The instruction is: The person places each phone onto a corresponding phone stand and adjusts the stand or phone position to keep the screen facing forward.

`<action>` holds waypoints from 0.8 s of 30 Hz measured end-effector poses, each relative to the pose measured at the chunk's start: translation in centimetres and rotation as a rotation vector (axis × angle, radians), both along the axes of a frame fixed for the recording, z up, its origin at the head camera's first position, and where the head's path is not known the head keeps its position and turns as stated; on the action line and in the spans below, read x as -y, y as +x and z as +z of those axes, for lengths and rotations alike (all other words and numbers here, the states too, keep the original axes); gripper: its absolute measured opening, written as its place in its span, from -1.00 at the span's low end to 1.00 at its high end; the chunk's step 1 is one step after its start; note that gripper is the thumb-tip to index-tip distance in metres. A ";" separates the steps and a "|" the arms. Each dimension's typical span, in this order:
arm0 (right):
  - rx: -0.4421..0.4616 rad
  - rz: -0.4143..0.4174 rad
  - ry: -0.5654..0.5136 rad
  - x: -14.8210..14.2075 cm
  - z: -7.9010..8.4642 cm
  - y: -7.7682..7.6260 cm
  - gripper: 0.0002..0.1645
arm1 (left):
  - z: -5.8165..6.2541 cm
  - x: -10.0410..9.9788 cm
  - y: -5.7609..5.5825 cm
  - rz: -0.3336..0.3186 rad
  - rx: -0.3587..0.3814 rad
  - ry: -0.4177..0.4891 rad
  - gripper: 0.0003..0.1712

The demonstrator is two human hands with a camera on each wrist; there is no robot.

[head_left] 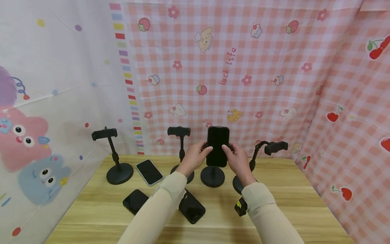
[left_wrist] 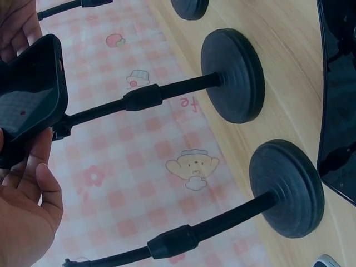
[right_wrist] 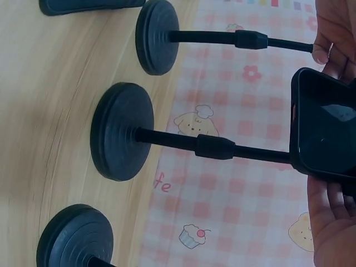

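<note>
A black phone (head_left: 217, 146) stands upright at the head of a black phone stand (head_left: 212, 177), both hands on it. My left hand (head_left: 194, 158) grips its left edge with the thumb on the front, and my right hand (head_left: 239, 162) grips the right edge likewise. In the left wrist view, the left hand (left_wrist: 28, 222) curls its fingers behind the phone (left_wrist: 33, 89). The right wrist view has the right hand (right_wrist: 336, 228) beside the phone (right_wrist: 325, 128), above the stand's pole (right_wrist: 214, 147). The phone mostly hides the stand's clamp.
Other black stands with bare clamps stand at far left (head_left: 120, 173), behind the left hand (head_left: 178, 131) and by the right forearm (head_left: 275, 148). A white-edged phone (head_left: 149, 172) and dark phones (head_left: 135, 201) (head_left: 192, 207) lie on the wooden table (head_left: 292, 189). Patterned cloth (head_left: 189, 67) hangs behind.
</note>
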State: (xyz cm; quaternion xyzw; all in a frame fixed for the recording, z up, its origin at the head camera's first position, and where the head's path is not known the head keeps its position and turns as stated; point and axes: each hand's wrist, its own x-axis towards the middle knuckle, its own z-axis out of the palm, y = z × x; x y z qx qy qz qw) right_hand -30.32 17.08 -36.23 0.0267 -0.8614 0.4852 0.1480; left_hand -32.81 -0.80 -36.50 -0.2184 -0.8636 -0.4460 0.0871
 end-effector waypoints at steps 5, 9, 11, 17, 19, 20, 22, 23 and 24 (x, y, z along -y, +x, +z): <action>-0.022 0.011 0.030 0.0 0.0 0.1 -0.46 | 0.0 0.1 0.1 0.009 -0.004 -0.005 -0.71; -0.033 0.019 0.053 0.0 -0.1 0.2 -0.49 | -0.1 0.1 0.0 0.020 -0.011 -0.021 -0.70; -0.027 0.019 0.058 0.0 -0.1 0.2 -0.48 | -0.1 0.1 0.0 0.025 -0.010 -0.030 -0.69; -0.028 0.014 0.086 0.0 -0.2 0.1 -0.48 | 0.0 0.1 0.0 0.052 -0.034 -0.060 -0.68; -0.032 0.012 0.090 0.1 -0.2 0.1 -0.49 | 0.0 0.0 0.0 0.061 -0.047 -0.066 -0.69; -0.032 0.011 0.090 0.1 -0.3 0.1 -0.49 | -0.1 0.0 0.0 0.065 -0.055 -0.069 -0.69; -0.035 0.010 0.091 0.1 -0.3 0.1 -0.49 | -0.1 -0.1 0.0 0.075 -0.066 -0.076 -0.70; -0.034 0.010 0.090 0.1 -0.3 0.1 -0.49 | -0.1 -0.1 0.0 0.080 -0.072 -0.080 -0.70; -0.033 0.010 0.089 0.2 -0.3 0.2 -0.48 | -0.1 -0.1 0.0 0.084 -0.073 -0.081 -0.71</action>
